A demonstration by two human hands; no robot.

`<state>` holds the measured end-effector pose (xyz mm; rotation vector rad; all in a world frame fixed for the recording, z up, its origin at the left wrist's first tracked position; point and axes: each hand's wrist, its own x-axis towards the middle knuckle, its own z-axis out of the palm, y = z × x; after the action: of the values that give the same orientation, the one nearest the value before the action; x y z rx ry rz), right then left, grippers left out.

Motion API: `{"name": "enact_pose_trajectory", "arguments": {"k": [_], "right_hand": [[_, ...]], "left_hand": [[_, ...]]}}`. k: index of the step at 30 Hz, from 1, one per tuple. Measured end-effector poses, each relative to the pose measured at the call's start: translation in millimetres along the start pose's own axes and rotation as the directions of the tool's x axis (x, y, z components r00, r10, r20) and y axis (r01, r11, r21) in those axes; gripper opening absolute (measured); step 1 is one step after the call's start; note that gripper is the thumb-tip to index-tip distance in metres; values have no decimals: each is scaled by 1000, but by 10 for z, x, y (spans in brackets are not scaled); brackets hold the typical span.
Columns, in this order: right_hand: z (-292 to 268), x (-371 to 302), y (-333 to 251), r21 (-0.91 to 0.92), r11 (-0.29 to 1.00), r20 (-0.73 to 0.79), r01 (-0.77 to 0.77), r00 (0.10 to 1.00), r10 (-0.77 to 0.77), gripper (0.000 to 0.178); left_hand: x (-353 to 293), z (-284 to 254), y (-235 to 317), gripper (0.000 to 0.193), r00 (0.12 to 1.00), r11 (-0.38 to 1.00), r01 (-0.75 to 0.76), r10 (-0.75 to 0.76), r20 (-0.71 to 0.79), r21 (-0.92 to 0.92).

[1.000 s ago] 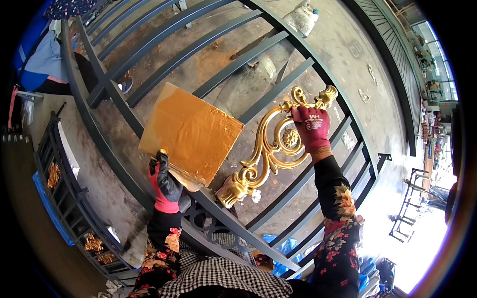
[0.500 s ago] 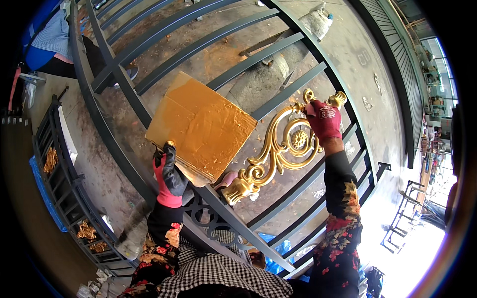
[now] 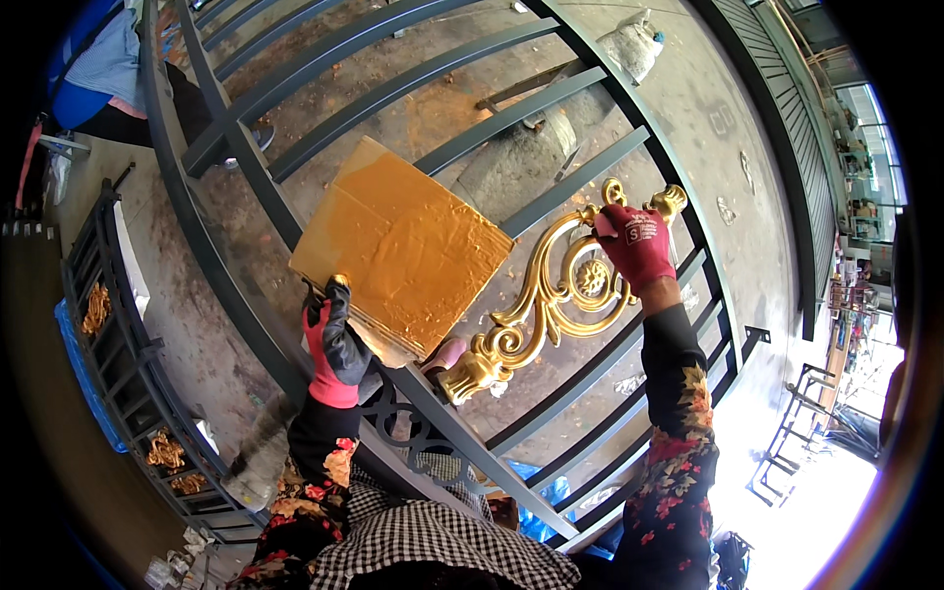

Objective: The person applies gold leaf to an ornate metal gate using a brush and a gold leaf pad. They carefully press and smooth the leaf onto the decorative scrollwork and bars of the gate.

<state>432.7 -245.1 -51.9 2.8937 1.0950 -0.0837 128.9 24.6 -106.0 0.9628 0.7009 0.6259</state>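
Observation:
My left hand [image 3: 339, 339], in a red and black glove, is closed on the lower left edge of a cardboard sheet [image 3: 418, 261] smeared with gold paint. The cardboard lies tilted over the dark metal bars. To its right, a gold scroll ornament [image 3: 536, 295] with a round flower centre fills a gap in the metal frame [image 3: 462, 438]. My right hand [image 3: 637, 241], in a dark red glove, is at the ornament's upper right curl, fingers bent together. A pinkish patch shows at its fingertips; what it holds, if anything, I cannot make out.
A second dark railing [image 3: 138, 364] with gold ornaments stands at the left. A grey wrapped bundle [image 3: 526, 157] lies on the floor beyond the bars. Blue plastic [image 3: 546, 506] is under the frame near me. A person's blue clothing [image 3: 84, 103] shows at the upper left.
My right hand has shifted slightly left and down along the ornament's upper curl. The left hand and the cardboard have hardly moved.

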Motion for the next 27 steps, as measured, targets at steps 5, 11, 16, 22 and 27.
{"name": "enact_pose_trajectory", "arguments": {"k": [5, 11, 16, 22, 27], "right_hand": [[94, 79, 13, 42, 994, -80, -103, 991, 106, 21], [-3, 27, -99, 72, 994, 25, -84, 996, 82, 18], [29, 71, -135, 93, 993, 1, -78, 997, 78, 21], [4, -15, -177, 208, 976, -21, 59, 998, -56, 18], [32, 125, -180, 98, 991, -31, -88, 995, 91, 23]], "left_hand": [[-10, 61, 74, 28, 1000, 999, -6, 5, 20, 50], [6, -53, -22, 37, 996, 995, 81, -79, 33, -59], [18, -97, -70, 35, 997, 999, 52, -51, 57, -16], [2, -73, -50, 33, 999, 999, 42, -42, 6, -31], [11, -2, 31, 33, 997, 997, 4, -11, 77, 83]]}}
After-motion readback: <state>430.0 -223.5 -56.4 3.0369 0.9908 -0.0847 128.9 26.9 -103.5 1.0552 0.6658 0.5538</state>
